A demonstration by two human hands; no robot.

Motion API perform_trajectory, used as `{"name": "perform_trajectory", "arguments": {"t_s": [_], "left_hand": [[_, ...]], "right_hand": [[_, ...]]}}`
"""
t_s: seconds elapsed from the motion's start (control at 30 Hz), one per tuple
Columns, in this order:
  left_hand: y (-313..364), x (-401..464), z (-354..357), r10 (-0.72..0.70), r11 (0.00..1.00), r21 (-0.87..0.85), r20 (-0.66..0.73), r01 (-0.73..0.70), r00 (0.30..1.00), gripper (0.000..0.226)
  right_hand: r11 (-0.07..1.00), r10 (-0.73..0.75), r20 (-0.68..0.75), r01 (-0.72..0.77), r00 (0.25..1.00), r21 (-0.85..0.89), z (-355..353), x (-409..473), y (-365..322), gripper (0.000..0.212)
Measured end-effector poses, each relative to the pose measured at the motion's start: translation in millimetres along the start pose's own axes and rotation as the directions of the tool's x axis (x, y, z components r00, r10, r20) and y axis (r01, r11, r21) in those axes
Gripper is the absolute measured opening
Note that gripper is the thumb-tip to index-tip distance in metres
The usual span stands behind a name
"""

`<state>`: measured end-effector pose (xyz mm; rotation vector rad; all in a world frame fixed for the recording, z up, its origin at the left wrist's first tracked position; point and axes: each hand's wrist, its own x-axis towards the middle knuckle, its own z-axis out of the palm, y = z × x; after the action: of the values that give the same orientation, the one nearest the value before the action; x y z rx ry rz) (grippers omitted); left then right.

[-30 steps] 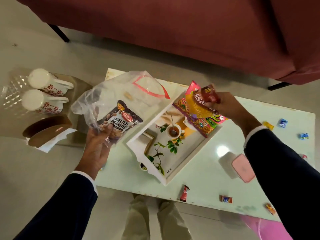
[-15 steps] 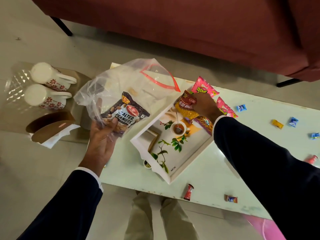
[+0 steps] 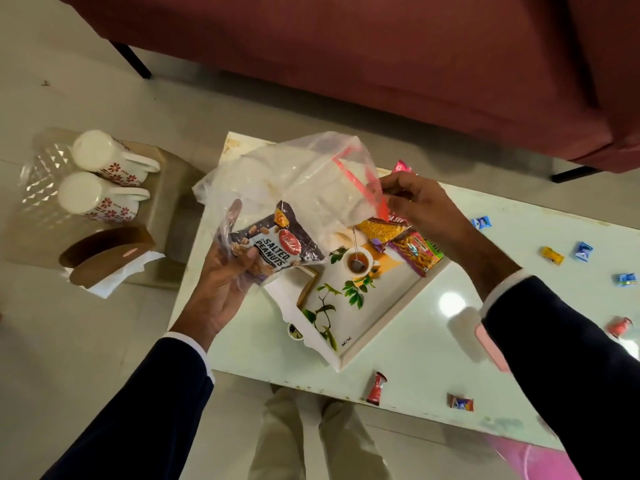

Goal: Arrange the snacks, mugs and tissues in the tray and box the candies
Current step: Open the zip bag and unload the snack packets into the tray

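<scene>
The left hand (image 3: 221, 285) has its grip closed around the lower part of a clear plastic bag (image 3: 291, 188), thumb pressing a salted peanuts packet (image 3: 277, 247) inside it. The right hand (image 3: 420, 206) pinches the bag's red-striped mouth between thumb and fingers, above the far corner of the white printed tray (image 3: 377, 337) on the desk (image 3: 433, 368). Two snack packets (image 3: 405, 240) lie in that tray corner. Wrapped candies (image 3: 552, 255) lie scattered over the desk to the right. Two floral mugs (image 3: 100, 181) and a tissue holder (image 3: 104, 261) sit on a low stand left of the desk.
</scene>
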<state>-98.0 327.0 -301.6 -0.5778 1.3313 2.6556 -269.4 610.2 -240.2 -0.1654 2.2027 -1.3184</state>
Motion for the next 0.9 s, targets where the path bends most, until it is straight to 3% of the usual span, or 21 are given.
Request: {"name": "perform_trajectory", "arguments": {"t_s": [0.13,0.27,0.37,0.47,0.5,0.57,0.6,0.67,0.7,0.8,0.9], "left_hand": [[-4,0,8,-0.064,0.998,-0.008,0.048,0.064,0.997,0.074],[-8,1,14,-0.136,0.991,0.021,0.064,0.135,0.989,0.075],[-9,1,17,-0.177,0.983,0.054,0.055,0.174,0.983,0.071],[-9,2,20,-0.196,0.978,0.089,0.046,0.191,0.98,0.07],[-9,2,21,-0.209,0.974,0.098,0.047,0.203,0.977,0.07],[-9,2,22,-0.232,0.968,0.113,0.057,0.225,0.971,0.067],[-10,2,22,-0.239,0.966,0.117,0.06,0.231,0.969,0.065],[-12,1,24,-0.234,0.969,0.091,0.04,0.23,0.971,0.058],[-12,0,24,-0.225,0.972,0.065,0.006,0.224,0.974,0.054],[-14,1,28,-0.188,0.979,0.054,-0.128,0.197,0.974,0.054],[-16,4,37,-0.177,0.974,0.108,-0.173,0.197,0.969,0.056]], "right_hand": [[0.994,-0.113,0.015,0.113,0.994,-0.003,-19,-11,-14,0.03],[0.953,-0.167,0.171,0.115,0.971,0.28,-31,-15,-4,0.021],[0.901,-0.175,0.3,0.029,0.938,0.433,-23,-16,-2,0.038],[0.932,-0.033,0.493,-0.151,0.869,0.329,-13,-17,-6,0.061],[0.938,0.018,0.529,-0.197,0.849,0.284,-11,-16,-5,0.059],[0.964,0.069,0.552,-0.198,0.831,0.178,-10,-19,-4,0.029],[0.969,0.103,0.561,-0.21,0.821,0.13,-11,-20,-3,0.029],[0.933,0.21,0.498,-0.324,0.842,0.155,-16,-26,1,0.063],[0.887,0.272,0.419,-0.395,0.866,0.24,-20,-33,3,0.066],[0.786,0.4,0.143,-0.419,0.905,0.454,-24,-51,26,0.037],[0.696,0.472,0.071,-0.421,0.879,0.581,-17,-67,39,0.032]]}}
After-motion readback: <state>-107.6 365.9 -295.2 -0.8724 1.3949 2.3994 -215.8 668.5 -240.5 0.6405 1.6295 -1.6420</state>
